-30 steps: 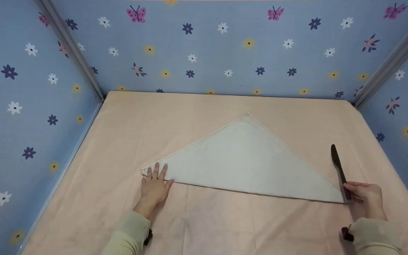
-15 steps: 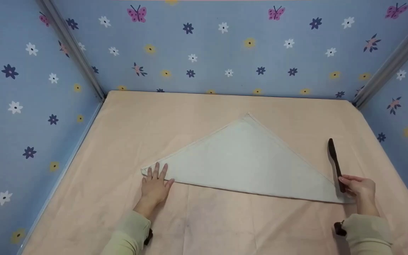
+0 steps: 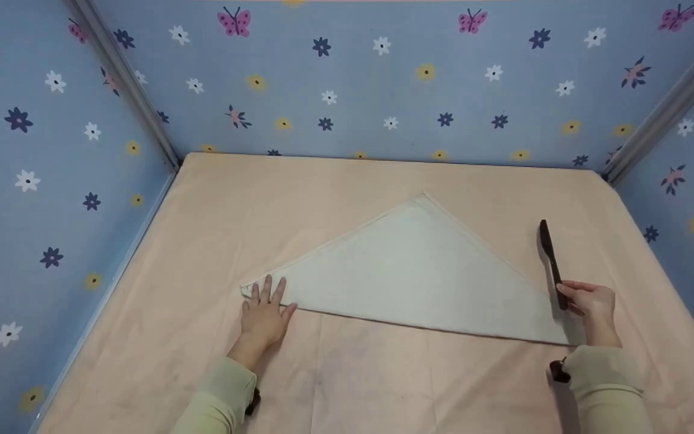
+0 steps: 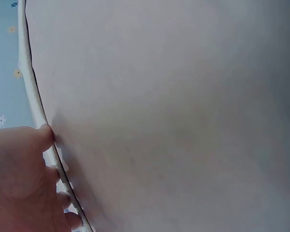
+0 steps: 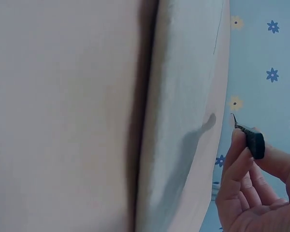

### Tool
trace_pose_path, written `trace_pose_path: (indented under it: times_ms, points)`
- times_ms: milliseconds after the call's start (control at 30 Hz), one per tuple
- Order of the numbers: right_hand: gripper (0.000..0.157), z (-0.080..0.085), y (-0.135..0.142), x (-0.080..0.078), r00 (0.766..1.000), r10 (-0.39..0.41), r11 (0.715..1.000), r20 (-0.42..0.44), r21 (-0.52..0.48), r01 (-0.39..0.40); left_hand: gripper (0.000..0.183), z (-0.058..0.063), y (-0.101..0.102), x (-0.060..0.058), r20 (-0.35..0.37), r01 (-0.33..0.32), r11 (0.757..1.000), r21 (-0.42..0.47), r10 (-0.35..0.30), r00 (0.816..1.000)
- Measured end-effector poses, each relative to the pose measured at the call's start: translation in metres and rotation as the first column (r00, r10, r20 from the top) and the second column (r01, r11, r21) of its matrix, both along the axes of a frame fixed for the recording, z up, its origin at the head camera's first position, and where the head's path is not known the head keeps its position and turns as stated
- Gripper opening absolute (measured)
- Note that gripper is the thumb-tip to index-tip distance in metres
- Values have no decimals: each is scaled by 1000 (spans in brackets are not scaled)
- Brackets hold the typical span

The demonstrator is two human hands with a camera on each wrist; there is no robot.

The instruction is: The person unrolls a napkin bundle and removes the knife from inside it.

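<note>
A pale napkin, folded into a triangle, lies on the table with its point toward the back and its long folded edge toward me. My left hand rests flat with spread fingers on the napkin's left corner; in the left wrist view the thumb lies along the folded edge. My right hand pinches the lower end of a dark table knife between thumb and fingers, over the napkin's right side. The knife's other end points away from me. In the right wrist view its butt end faces the camera and a shadow falls on the napkin.
A peach cloth covers the table, with light creases near the front. Blue panels printed with flowers and butterflies stand at the back and both sides, joined by grey posts at the corners.
My right hand has carried the knife to the left and away from me, from beside the napkin's right corner to over its right side. The left hand and napkin stay put.
</note>
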State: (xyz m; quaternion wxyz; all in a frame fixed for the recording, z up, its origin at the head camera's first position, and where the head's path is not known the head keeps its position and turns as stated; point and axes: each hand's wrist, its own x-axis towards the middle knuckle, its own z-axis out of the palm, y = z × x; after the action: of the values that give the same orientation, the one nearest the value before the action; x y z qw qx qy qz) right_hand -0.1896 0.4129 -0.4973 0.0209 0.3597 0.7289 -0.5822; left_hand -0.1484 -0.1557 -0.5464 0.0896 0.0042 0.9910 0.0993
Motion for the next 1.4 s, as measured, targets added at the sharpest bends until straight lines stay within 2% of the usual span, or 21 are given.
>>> trace_pose_path:
  times_ms: [167,467,600,700,1000,1100,1167,1400]
  points:
    - [6,-1,-7,-11,999,28,999,-27,-22,-28,61,0,0,0,2,0,1000,9,0,1000]
    - [15,-23,-14,-44,997,29,997,-68,-72,-34,62,-2,-1,-1,17,8,1000,15,-8,1000]
    - [10,-27,-20,-56,997,38,997,-71,-61,-42,62,-2,-2,0,17,8,1000,29,-9,1000]
    - [9,-23,-28,-62,998,24,998,-52,-52,-27,62,-1,-1,0,20,2,1000,28,-3,1000]
    - [8,3,-53,-72,999,36,996,-12,-85,-37,61,1,0,0,23,-2,1000,18,2,1000]
    - [17,5,-56,-77,999,35,995,-3,-95,-35,62,1,0,0,19,3,1000,16,-3,1000]
    - [18,4,-58,-81,999,32,995,1,-94,-32,62,1,0,-1,17,4,1000,16,-4,1000]
    - [7,-1,-60,-90,1000,24,996,5,-80,-23,61,1,-1,0,10,6,1000,14,-7,1000]
